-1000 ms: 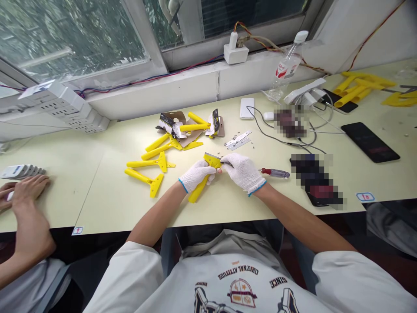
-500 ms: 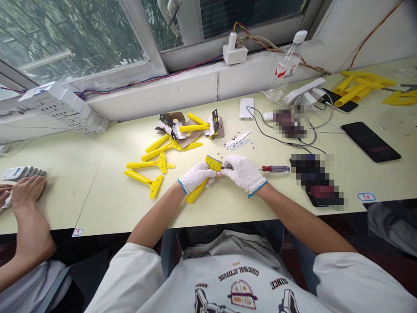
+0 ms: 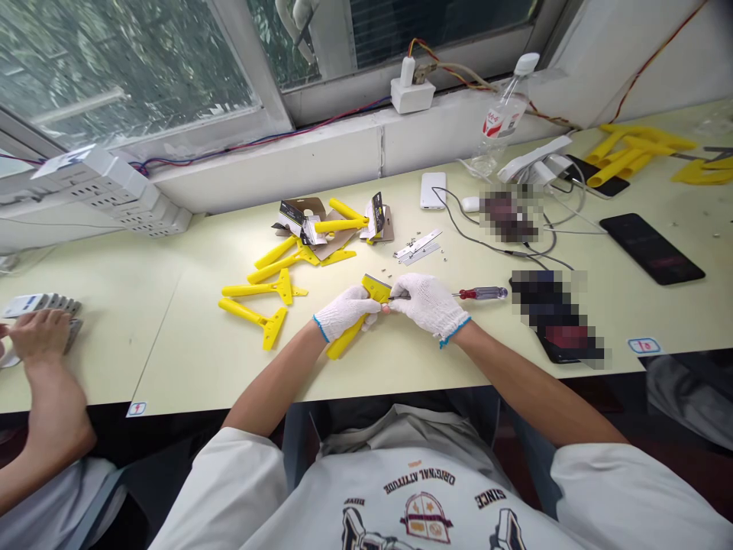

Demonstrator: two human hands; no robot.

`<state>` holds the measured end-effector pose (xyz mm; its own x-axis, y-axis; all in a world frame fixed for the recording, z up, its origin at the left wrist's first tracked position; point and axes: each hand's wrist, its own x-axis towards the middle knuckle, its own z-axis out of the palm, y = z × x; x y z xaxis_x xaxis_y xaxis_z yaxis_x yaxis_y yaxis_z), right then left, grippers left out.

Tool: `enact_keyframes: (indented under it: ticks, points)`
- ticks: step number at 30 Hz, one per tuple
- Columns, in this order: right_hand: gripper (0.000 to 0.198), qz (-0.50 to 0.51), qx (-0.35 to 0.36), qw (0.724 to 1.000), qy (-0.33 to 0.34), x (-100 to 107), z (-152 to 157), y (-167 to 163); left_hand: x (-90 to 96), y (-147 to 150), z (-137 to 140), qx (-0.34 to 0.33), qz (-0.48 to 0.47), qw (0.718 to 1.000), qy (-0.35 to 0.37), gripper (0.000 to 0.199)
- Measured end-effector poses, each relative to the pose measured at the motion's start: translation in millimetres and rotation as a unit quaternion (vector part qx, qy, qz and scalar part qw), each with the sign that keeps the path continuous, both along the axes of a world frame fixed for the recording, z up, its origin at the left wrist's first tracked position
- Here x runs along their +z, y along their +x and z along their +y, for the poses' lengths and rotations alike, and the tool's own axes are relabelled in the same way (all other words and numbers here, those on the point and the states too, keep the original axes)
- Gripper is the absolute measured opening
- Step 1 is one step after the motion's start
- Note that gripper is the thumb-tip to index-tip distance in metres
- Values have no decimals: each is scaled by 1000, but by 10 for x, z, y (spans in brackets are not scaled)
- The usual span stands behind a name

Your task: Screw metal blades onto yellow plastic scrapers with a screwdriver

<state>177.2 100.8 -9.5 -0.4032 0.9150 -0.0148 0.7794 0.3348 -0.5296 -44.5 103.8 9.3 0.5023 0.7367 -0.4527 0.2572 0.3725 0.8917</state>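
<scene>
your left hand (image 3: 347, 307), white-gloved, is closed around the neck of a yellow scraper (image 3: 376, 287), which sits between your two hands above a pale table (image 3: 200, 374). the scraper's head pokes out beyond your left fingers, tilted, with a grey strip along its far edge; its handle slants back toward you, below that hand. your right hand (image 3: 427, 302), gloved too, has its fingers pinched narrow and holds a screwdriver (image 3: 484, 293). the clear and red handle sticks out to the right of that hand, and the shaft passes it to reach the scraper's head; whether the tip sits in a screw cannot be told.

just beyond your right hand lie thin metal blades (image 3: 418, 248), with small screws (image 3: 412, 242) scattered on and around them. to the left of your left hand rest loose scrapers (image 3: 272, 328), and beyond it more are heaped with opened boxes (image 3: 292, 217).

farther out past your right hand are a white block (image 3: 434, 190) and a clear bottle (image 3: 499, 122); well to its right lies a dark phone (image 3: 651, 248). far to the left, well apart from yours, a co-worker's hand (image 3: 43, 332) is beside a row of small white pieces (image 3: 43, 304).
</scene>
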Motion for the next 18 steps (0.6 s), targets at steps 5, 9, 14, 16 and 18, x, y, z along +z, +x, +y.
enact_keyframes:
  ticks: [5, 9, 14, 16, 18]
  points:
    - [40, -11, -4, 1000, -3, 16, -19, -5, 2, 3, 3, 1, -14, 1000, -14, 15]
    - [39, -12, 1, 1000, -2, 26, -27, -5, -22, 4, 6, -1, -25, 1000, -18, 19]
    - [40, -11, 0, 1000, 3, 13, -20, -1, -48, -17, 11, -10, -20, 1000, -13, 17]
    - [41, -10, -1, 1000, 5, 5, -14, 4, -46, -28, 10, -20, -17, 1000, -8, 16]
    - [41, -10, -2, 1000, 7, -3, -7, 8, -36, -32, 6, -27, -21, 999, -3, 17]
